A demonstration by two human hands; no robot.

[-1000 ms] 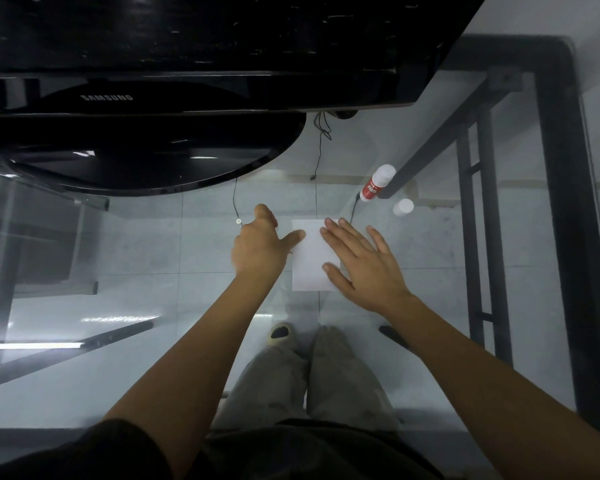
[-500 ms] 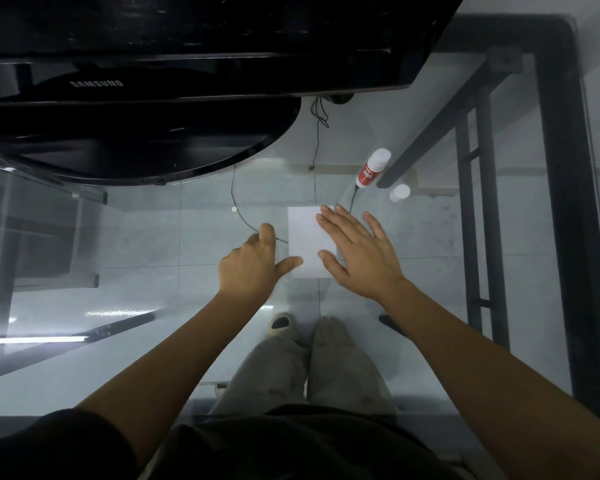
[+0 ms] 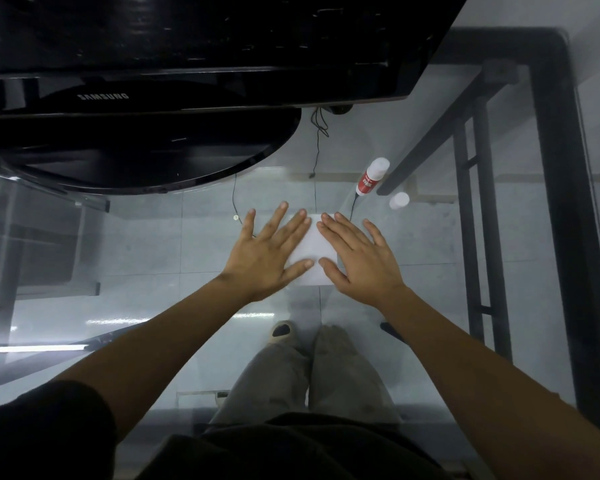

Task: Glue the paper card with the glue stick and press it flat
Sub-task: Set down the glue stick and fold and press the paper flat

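Our left hand (image 3: 267,258) has uncurled from the loose fist it made half a second ago and now comes down flat, fingers spread, on the left part of the paper card (image 3: 314,247). Our right hand (image 3: 361,261) stays where it was, palm down and fingers straight, covering the card's right part. Both thumbs point inward and nearly meet over the card's near half. We see a white strip of card between the two hands, lying flat on the glass counter (image 3: 153,254). Beyond the card's far right corner sits the red-and-white glue stick (image 3: 369,178), apart from the card, with a small white cap (image 3: 399,200) just beside it. Beyond the card to the far left, we have the black monitor (image 3: 153,64) on its rounded stand.
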